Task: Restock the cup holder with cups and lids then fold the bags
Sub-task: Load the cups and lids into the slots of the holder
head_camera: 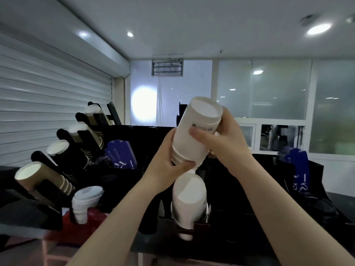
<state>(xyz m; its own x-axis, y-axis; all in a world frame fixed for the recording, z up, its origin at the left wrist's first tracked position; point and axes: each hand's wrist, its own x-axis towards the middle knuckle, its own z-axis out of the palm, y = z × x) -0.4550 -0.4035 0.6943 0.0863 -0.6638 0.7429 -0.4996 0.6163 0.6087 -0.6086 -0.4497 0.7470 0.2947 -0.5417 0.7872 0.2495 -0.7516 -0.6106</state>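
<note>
White paper cup stack (196, 131) tilted, gripped by left hand (169, 160) and right hand (224, 139), above holder's cups (189, 200).

We are seeing a dim, bluish room. Recessed ceiling lights (318, 28) are glowing at one and eleven o'clock; a round glare patch (144, 104) is blooming near centre, toward eleven. The wide lens is bending the shutter (48, 104) at nine o'clock. The black counter (240, 208) at five o'clock is sinking into shadow.
</note>
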